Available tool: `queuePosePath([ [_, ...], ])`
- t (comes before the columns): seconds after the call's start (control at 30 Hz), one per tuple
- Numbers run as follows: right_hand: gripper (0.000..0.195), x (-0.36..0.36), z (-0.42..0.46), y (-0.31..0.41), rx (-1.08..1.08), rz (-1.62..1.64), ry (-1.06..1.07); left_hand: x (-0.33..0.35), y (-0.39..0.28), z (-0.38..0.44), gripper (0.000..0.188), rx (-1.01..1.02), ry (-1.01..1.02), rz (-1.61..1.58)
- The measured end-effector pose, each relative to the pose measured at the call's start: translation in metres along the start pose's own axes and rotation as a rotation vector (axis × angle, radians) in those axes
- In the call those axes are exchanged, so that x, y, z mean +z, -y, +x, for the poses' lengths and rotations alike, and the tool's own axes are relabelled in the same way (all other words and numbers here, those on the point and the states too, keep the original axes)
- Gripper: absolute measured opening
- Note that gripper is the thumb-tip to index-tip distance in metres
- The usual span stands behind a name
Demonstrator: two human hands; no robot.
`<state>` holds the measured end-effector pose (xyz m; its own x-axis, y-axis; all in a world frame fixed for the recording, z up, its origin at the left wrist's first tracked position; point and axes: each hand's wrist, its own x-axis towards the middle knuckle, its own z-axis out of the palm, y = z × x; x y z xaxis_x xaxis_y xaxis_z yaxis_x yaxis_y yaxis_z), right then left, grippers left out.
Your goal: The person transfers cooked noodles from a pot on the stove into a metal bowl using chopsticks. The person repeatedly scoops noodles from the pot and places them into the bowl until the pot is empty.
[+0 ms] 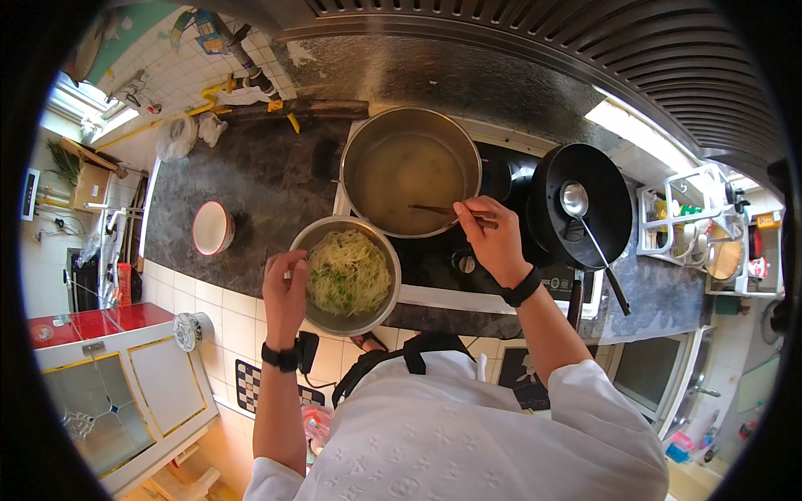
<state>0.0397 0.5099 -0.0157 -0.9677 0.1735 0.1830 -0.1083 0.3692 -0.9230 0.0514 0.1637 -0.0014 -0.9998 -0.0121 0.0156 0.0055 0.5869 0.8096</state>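
Note:
My left hand point(285, 291) grips the rim of a metal bowl point(393, 275) at the counter's front edge. Pale green shredded vegetable point(351, 272) with chopped greens on it fills the bowl. My right hand point(492, 235) holds a pair of brown chopsticks point(432, 208), whose tips reach over the inside of a large steel pot point(471, 147). Cloudy yellowish liquid point(407, 175) lies in the pot, which stands at the left part of the hob, behind the bowl. Whether the chopstick tips touch the liquid I cannot tell.
A black wok point(601, 181) with a metal ladle point(574, 199) in it stands on the hob point(438, 269) at the right. A red-rimmed white bowl point(213, 228) sits on the dark counter at the left. White racks point(680, 213) hold kitchen items at the far right. The range hood point(564, 25) hangs above.

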Motion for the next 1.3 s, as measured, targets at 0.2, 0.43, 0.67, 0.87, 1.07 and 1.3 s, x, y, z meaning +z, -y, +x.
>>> queuePosePath([
  [0.2,0.023,0.020,0.007,-0.005,-0.044,-0.046,-0.058,0.001,0.114,-0.018,0.028,-0.013,-0.128,0.585],
  [0.43,0.024,0.048,0.041,0.012,-0.080,-0.063,0.000,0.001,0.126,-0.034,0.027,-0.248,0.021,0.374],
  [0.67,0.021,0.046,0.043,0.006,0.145,0.060,0.072,-0.001,0.146,-0.036,0.029,-0.264,0.008,0.032],
  [0.87,0.023,0.032,0.032,0.008,0.358,0.375,-0.013,-0.003,0.149,-0.035,0.031,-0.234,0.010,0.010],
  [1.07,0.023,0.003,0.018,0.038,0.350,0.456,-0.180,-0.009,0.176,-0.040,0.034,-0.286,0.027,-0.041],
  [1.3,0.017,0.028,-0.044,0.085,0.179,0.508,0.051,-0.008,0.144,-0.031,0.030,-0.304,0.079,0.041],
])
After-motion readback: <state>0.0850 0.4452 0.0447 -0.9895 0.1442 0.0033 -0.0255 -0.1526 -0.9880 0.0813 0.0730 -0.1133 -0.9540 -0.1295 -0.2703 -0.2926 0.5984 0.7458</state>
